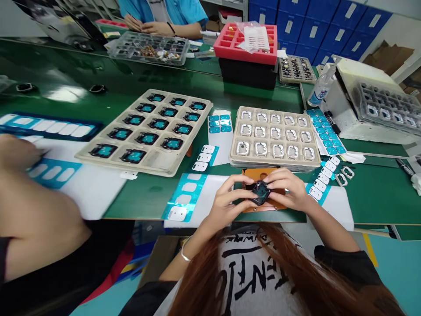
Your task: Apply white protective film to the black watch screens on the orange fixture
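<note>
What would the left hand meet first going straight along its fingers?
The small black squarish plastic-looking case that the left hand touches; just past it, probably the right hand, though depth is unclear.

Red divided tray point(245, 56) is sitting on black box point(247, 73). Left of tray, clear compartment case point(144, 60) is holding small parts point(149, 50); behind tray, blue bins point(302, 24) are standing; right of tray, bottle point(321, 87) is standing.

Between the left tray point(159, 161) and the right tray point(276, 163), mid-frame, a lane runs over a flat sheet point(221, 151); a black box point(248, 73) stands at its far end. The left hand point(227, 197) and right hand point(287, 186) block lower centre. Lower right, the worktop point(381, 197) gives room past two frames point(344, 176); another person's arm point(42, 210) bars the left edge.
</note>
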`<state>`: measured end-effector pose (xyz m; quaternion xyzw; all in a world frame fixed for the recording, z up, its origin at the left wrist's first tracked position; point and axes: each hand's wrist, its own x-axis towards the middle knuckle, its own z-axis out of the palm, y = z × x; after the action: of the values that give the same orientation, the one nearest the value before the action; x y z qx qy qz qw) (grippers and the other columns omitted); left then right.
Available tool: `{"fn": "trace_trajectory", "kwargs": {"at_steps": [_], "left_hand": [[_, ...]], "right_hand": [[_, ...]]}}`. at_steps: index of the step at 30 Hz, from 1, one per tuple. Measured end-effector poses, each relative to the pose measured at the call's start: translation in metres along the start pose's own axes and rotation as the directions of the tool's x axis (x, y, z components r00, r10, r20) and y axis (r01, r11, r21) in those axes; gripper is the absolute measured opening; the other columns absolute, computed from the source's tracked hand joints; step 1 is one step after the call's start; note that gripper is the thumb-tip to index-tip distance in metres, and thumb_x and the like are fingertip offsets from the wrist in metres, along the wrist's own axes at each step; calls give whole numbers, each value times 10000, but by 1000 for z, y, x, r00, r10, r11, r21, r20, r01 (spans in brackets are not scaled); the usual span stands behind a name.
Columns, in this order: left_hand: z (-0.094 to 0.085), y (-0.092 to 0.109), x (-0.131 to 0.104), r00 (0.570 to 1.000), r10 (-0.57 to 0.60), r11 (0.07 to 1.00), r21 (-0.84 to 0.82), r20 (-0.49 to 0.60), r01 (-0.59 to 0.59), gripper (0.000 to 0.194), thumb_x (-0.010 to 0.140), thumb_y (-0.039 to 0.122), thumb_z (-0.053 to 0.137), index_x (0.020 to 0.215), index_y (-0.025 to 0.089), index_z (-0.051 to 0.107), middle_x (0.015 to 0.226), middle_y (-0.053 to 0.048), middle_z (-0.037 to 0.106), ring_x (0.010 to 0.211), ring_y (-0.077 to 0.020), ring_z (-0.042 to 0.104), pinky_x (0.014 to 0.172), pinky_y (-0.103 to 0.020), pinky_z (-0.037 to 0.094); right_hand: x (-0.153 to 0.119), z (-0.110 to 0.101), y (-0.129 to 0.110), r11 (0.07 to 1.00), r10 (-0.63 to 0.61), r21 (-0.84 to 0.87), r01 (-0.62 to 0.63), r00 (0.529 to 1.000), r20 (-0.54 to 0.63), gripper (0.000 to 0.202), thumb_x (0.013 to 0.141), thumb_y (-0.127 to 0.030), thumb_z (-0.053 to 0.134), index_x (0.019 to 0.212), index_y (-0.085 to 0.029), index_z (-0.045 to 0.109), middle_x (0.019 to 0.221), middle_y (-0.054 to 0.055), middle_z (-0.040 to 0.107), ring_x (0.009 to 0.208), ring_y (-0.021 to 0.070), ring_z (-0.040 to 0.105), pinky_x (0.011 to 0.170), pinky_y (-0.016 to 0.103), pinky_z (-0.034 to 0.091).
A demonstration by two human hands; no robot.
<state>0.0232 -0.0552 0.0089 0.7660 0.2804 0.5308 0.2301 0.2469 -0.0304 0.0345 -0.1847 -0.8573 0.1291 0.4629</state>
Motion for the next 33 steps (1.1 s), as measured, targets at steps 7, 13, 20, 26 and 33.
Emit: {"fn": "trace_trajectory", "kwargs": {"at_steps": [7,13,20,26,33], "left_hand": [[9,3,2,987,-150,988,-54,-54,147,133,876,330,715,964,235,749,860,-42,771,808,-184,713,882,-405,570],[15,3,-4,873,-480,875,-122,-87,469,234,797,422,767,888,205,762,757,-40,767,708,-190,716,707,-338,604],[13,-1,-3,850,-526,843,-140,-13,520,360,792,426,771,1061,197,704,958,-64,771,841,-192,727,811,-336,608],[-2,-8,-6,893,-442,884,128,-85,450,343,852,366,716,1150,212,642,1236,-111,662,1025,-205,677,877,-373,571],[-2,-10,-13,899,-435,884,166,-56,438,186,905,323,648,1054,213,659,1228,-104,655,1167,-234,628,971,-434,548]], "right_hand": [[-10,4,-8,953,-57,-301,44,998,-35,210,976,-180,561,1136,-278,656,1070,68,745,870,176,698,689,334,597],[-8,4,-19,902,165,-422,-95,977,132,425,950,-375,619,1347,-225,598,1138,132,709,1011,269,662,834,449,566],[-2,-2,-16,931,152,-356,-86,975,164,296,947,-281,629,1229,-199,665,1089,106,738,980,249,640,846,411,551],[-2,-11,-4,907,352,-326,-268,906,235,391,846,-434,747,1152,-195,703,951,67,764,877,263,583,762,418,542],[-2,-9,-2,885,426,-332,-326,855,296,354,836,-429,753,1109,-206,728,986,65,763,869,262,547,761,415,536]]}}
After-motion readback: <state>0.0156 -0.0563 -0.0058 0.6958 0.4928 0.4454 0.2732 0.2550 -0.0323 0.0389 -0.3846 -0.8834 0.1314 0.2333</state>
